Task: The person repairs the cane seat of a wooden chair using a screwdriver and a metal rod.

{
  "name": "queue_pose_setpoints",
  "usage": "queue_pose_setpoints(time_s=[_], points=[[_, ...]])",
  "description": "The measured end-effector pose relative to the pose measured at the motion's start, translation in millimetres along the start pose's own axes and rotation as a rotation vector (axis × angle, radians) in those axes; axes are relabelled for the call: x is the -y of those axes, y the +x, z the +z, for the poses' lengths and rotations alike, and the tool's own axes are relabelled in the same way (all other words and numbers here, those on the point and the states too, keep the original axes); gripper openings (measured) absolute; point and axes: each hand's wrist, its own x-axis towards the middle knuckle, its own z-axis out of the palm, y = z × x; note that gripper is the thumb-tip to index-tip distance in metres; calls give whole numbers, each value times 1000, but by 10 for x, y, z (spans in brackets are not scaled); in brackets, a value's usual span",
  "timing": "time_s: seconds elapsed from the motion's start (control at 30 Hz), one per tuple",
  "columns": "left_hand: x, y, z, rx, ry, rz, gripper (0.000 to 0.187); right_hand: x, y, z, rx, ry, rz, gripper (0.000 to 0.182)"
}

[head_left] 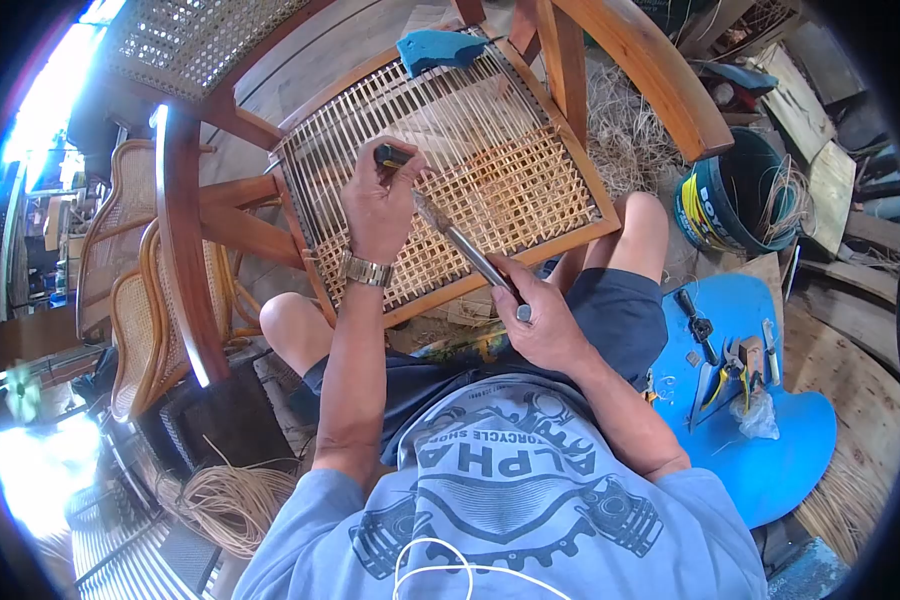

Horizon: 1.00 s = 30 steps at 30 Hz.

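A wooden chair frame with a partly woven cane seat (510, 185) lies in front of my knees. Open weave fills its near part, while parallel strands run across the far part. My left hand (378, 210), with a metal watch on the wrist, is closed around a black-and-yellow handle (395, 155) over the left middle of the seat; the handle's working end is hidden. My right hand (545, 325) grips a metal-shafted tool (475, 255) near the seat's front edge. The tool slants up toward my left hand, its worn far end close over the weave.
A blue piece of foam or cloth (440, 50) rests on the seat's far edge. On my right are a dark bucket (705, 205) with cane strips and a blue board (715, 430) bearing pliers (735, 370) and other tools. Coiled cane (235, 505) lies at left.
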Motion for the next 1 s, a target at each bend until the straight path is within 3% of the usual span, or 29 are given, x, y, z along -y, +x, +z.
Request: queue_pose_setpoints(time_s=[0.33, 0.43, 0.53, 0.57, 0.63, 0.73, 0.9, 1.0], points=[[-121, 5, 134, 9, 2, -15, 24, -80, -65, -140, -28, -70, -48, 42], [-199, 45, 190, 53, -51, -28, 23, -104, -234, -380, 5, -8, 129, 42], [-251, 151, 228, 45, -31, -91, 24, -113, -460, -704, -190, 290, 121, 42], [-245, 200, 240, 45, -40, -90, 24, -112, -533, -886, -233, 206, 259, 44], [-260, 323, 293, 12, -80, -36, 24, -215, -600, -1124, -362, 260, 111, 47], [-282, 463, 434, 56, -76, -27, 24, -201, -732, -1479, -472, 183, 234, 47], [-365, 550, 783, 164, -73, -13, 24, -286, -799, -1507, -509, 251, 288, 45], [-369, 577, 970, 178, -66, -34, 26, -287, -749, -1376, -363, 221, 337, 41]])
